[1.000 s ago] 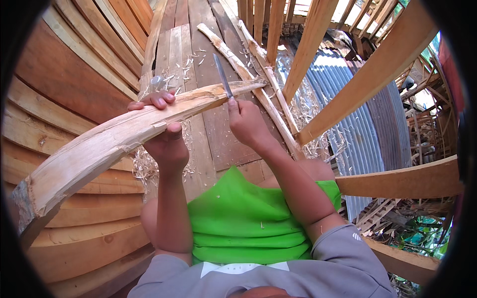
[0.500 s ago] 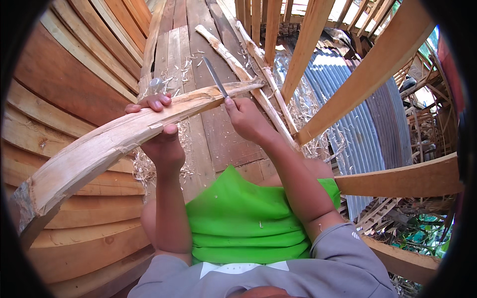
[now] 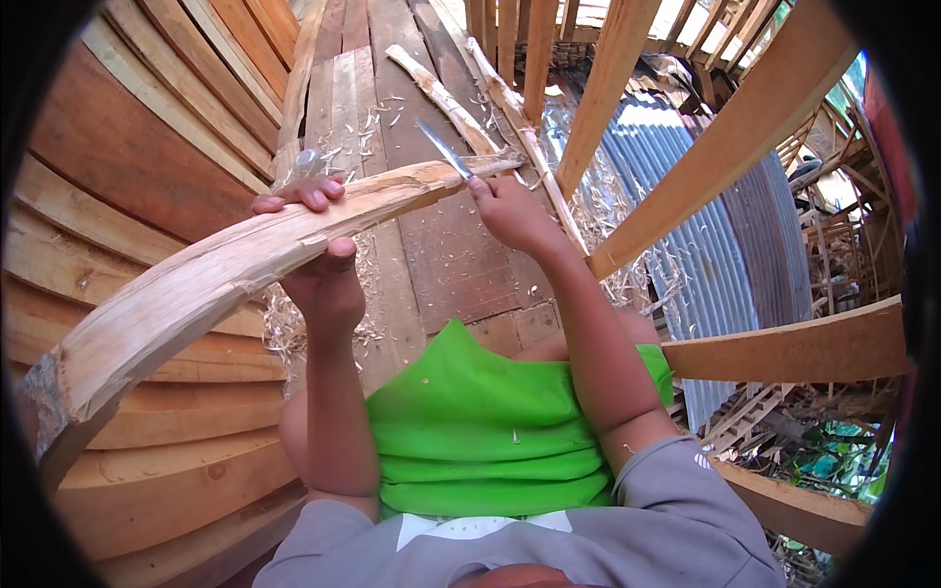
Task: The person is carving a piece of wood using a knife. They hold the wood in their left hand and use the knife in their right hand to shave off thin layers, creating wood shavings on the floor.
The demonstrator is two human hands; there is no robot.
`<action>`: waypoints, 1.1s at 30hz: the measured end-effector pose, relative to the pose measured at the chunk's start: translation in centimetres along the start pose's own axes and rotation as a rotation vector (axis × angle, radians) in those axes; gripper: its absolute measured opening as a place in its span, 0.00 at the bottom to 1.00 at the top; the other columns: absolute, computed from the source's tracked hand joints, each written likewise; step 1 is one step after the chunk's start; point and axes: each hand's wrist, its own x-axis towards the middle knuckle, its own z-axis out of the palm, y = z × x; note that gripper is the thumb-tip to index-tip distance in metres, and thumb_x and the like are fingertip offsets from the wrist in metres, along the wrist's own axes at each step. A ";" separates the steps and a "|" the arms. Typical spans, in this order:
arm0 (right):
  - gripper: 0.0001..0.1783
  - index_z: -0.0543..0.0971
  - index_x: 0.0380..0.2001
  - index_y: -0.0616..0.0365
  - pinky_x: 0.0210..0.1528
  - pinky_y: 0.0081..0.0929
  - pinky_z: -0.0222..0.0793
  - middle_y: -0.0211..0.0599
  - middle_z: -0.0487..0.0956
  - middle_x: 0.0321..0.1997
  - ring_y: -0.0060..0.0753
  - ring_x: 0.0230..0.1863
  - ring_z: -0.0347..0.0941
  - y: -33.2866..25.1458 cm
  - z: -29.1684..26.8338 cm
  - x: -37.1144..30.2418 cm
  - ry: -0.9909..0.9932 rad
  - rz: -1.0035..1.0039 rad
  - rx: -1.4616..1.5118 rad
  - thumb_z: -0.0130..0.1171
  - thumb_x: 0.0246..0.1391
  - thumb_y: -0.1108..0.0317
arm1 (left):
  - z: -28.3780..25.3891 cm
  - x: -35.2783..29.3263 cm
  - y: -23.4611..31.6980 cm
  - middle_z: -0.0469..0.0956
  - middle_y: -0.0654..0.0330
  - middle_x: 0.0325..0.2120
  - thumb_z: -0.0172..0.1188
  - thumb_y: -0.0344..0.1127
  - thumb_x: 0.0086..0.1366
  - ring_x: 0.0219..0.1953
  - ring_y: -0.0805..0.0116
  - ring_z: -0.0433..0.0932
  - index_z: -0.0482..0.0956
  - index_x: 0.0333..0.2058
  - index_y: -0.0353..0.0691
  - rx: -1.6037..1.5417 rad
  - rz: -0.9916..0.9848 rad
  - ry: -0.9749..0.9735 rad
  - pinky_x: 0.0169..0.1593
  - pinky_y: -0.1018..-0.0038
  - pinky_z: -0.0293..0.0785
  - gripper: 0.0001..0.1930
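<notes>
A long, pale, roughly hewn piece of wood [image 3: 225, 245] slants from the lower left up to the middle, tapering at its far right end. My left hand [image 3: 319, 235] grips it around the middle, fingers over the far edge and thumb on the near side. My right hand [image 3: 510, 211] is closed round a knife, its handle hidden inside the fist. The knife blade [image 3: 444, 147] points up and left, crossing the wood near the tapered end. A thin curled shaving hangs beside that end.
Two peeled poles, one nearer [image 3: 446, 103] and one farther right [image 3: 515, 108], lie on the plank floor [image 3: 451, 265]. Wood shavings [image 3: 289, 328] are strewn about. A plank wall [image 3: 186, 382] rises at left; upright posts [image 3: 725, 147] and corrugated metal sheets [image 3: 676, 216] stand at right.
My right hand and the knife have slid rightward along the wood toward its tapered end. My left hand keeps its hold with the wood almost still.
</notes>
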 end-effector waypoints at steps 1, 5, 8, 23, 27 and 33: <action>0.26 0.69 0.21 0.63 0.27 0.36 0.60 0.37 0.68 0.16 0.31 0.20 0.60 0.7 -0.3 0.4 0.071 0.119 -0.094 0.44 0.68 0.53 | 0.2 0.0 0.0 0.66 0.62 0.42 0.70 0.37 0.59 0.51 0.66 0.67 0.56 0.53 0.48 -0.001 -0.002 0.000 0.65 0.56 0.59 0.32; 0.26 0.71 0.21 0.66 0.29 0.41 0.61 0.46 0.70 0.17 0.39 0.20 0.62 -0.2 1.9 -0.7 0.100 -0.116 -0.033 0.45 0.67 0.54 | -0.2 -0.1 -0.2 0.66 0.62 0.42 0.70 0.38 0.59 0.50 0.66 0.67 0.56 0.53 0.48 -0.012 -0.001 0.030 0.65 0.56 0.59 0.32; 0.26 0.71 0.21 0.66 0.31 0.44 0.63 0.51 0.71 0.18 0.47 0.22 0.66 0.8 2.6 -0.2 0.142 -0.168 0.044 0.43 0.67 0.55 | 0.0 0.0 0.0 0.65 0.62 0.41 0.70 0.38 0.59 0.50 0.66 0.67 0.56 0.52 0.48 -0.002 0.006 0.023 0.65 0.56 0.58 0.31; 0.24 0.71 0.22 0.59 0.25 0.24 0.57 0.28 0.68 0.17 0.24 0.20 0.62 1.0 0.1 -1.7 0.101 -0.311 0.118 0.54 0.64 0.51 | -0.8 0.5 0.4 0.66 0.62 0.39 0.64 0.21 0.58 0.47 0.65 0.68 0.58 0.49 0.47 0.048 -0.034 -0.031 0.65 0.53 0.60 0.27; 0.33 0.70 0.18 0.55 0.21 0.22 0.55 0.26 0.67 0.16 0.22 0.17 0.61 3.6 3.2 -0.4 0.047 -0.087 0.263 0.42 0.65 0.39 | 0.2 0.4 0.2 0.67 0.61 0.40 0.69 0.26 0.57 0.50 0.65 0.69 0.59 0.50 0.46 0.033 -0.020 0.011 0.64 0.56 0.61 0.29; 0.39 0.74 0.18 0.69 0.36 0.45 0.67 0.54 0.74 0.16 0.53 0.26 0.73 6.1 5.7 3.1 0.537 0.126 0.066 0.32 0.66 0.45 | 0.8 0.2 -0.3 0.68 0.60 0.42 0.68 0.26 0.58 0.50 0.64 0.69 0.58 0.51 0.45 0.048 -0.026 0.030 0.64 0.58 0.62 0.29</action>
